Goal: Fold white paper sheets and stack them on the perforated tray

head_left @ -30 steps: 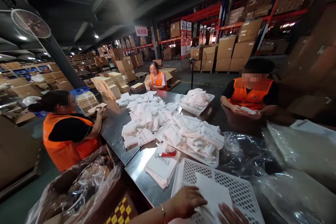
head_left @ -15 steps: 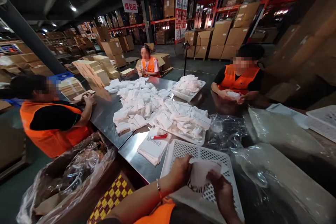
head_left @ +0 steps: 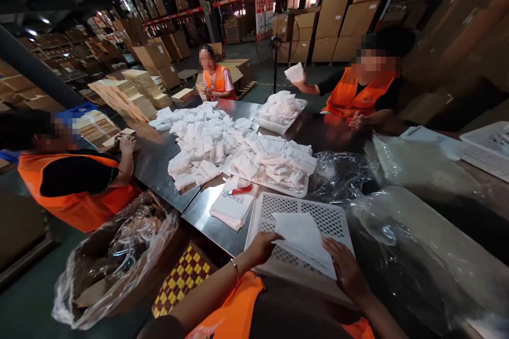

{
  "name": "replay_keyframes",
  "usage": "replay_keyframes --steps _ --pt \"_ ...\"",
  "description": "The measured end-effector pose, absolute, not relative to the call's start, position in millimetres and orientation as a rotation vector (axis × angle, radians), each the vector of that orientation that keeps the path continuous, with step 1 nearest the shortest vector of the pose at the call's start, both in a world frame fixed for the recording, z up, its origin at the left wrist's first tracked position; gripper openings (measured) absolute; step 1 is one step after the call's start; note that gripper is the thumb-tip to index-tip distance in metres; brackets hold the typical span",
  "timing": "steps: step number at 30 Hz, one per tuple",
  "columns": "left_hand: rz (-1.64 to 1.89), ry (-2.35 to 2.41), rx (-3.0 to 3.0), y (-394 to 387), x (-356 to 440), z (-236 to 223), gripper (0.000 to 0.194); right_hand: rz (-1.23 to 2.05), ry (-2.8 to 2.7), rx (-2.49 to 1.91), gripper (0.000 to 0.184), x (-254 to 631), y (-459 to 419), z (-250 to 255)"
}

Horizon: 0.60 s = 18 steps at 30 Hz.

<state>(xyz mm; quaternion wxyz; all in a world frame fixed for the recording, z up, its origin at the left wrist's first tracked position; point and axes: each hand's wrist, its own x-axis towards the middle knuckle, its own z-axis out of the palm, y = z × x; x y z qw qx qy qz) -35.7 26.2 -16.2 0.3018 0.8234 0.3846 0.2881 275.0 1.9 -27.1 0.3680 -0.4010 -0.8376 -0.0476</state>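
Observation:
A flat white cloth bag (head_left: 302, 241) lies over an upturned white perforated tray (head_left: 302, 212) at the near edge of the steel table. My left hand (head_left: 263, 246) pinches the bag's left edge, fingers closed on it. On the bag's right side rests my right hand (head_left: 345, 269), fingers together and pressing down. A bracelet circles my left wrist. My orange vest shows below.
A stack of folded white bags (head_left: 233, 206) with a red pen (head_left: 241, 189) lies left of the tray. A large heap of folded bags (head_left: 234, 156) covers the table's middle. Clear plastic sheeting (head_left: 413, 212) spreads right. Three people in orange vests sit around. A plastic-lined box (head_left: 115, 259) stands lower left.
The bag was bunched up between both hands half a second ago; now it lies spread flat on the tray. The far-right person has raised a white bag. The view tilted down.

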Motion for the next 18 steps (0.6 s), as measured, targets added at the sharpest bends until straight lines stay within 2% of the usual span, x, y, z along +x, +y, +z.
replay_keyframes --steps 6,11,14,18 --pt "0.895 1.020 2.156 29 -34 -7 0.029 -0.144 -2.164 -1.059 0.056 260 -5 -37" --pt "0.977 0.791 2.231 34 -33 5 0.031 0.018 -2.235 -0.921 0.044 257 7 -36" --pt "0.904 0.677 2.371 41 -29 13 0.026 0.054 -2.302 -0.821 0.035 258 15 -23" --pt "0.590 0.568 2.534 53 -21 14 0.048 0.102 -2.383 -0.756 0.036 257 25 -5"
